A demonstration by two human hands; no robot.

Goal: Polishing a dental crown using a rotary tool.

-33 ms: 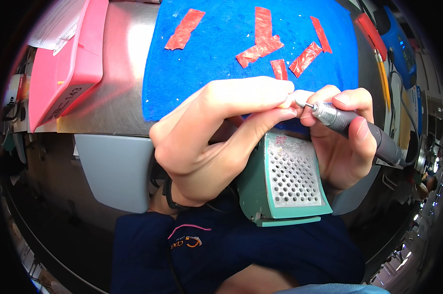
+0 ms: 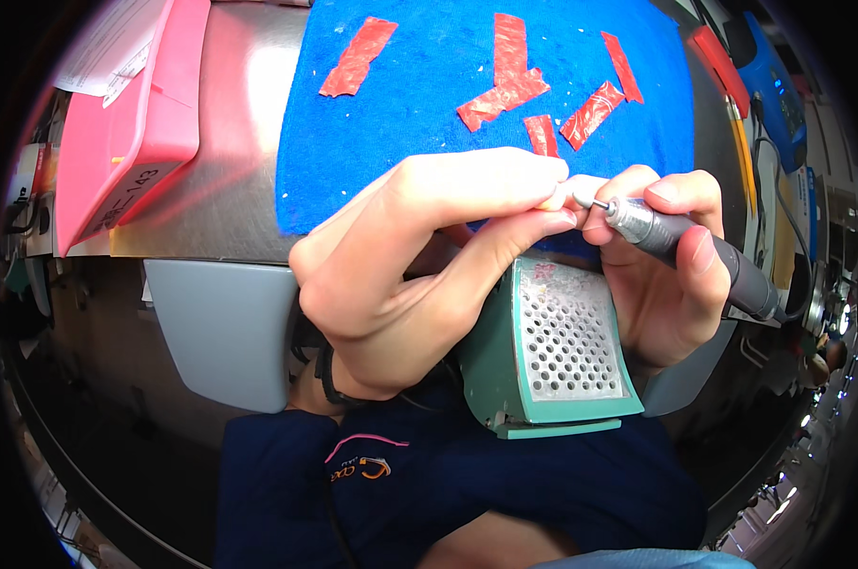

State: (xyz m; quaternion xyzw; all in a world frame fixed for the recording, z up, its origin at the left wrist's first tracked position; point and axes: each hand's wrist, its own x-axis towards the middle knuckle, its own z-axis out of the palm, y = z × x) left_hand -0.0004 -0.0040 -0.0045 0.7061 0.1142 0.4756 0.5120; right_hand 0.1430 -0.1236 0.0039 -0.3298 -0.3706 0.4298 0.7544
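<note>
Gripping in the right hand (image 2: 661, 303) a dark grey, cylindrical rotary handpiece (image 2: 737, 272) with a silver metal collar, curling fingers around its barrel. Aiming its rounded grey tip (image 2: 581, 199) leftward, right beside the fingertips of the left hand (image 2: 391, 247). Pinching narrowly, with left thumb and forefinger, a small yellowish piece (image 2: 548, 203), too covered to tell its kind or whether touching the tip. Working just above the near edge of a bright blue, towel-like cloth (image 2: 419, 123), spread over a shiny metal surface (image 2: 244, 180). Facing torn, glossy red strips (image 2: 592, 114) on the cloth: one toward its left edge, two meeting near its middle, two meeting toward its right edge, and one just beyond the fingers. Framing between both wrists a green, box-shaped unit (image 2: 490, 351) with a pale, perforated panel (image 2: 576, 346), just off the near edge of the surface. Having a pink plastic bin (image 2: 163, 123) standing apart from the cloth's left edge. Wearing a black wristband (image 2: 326, 375) on the left.
</note>
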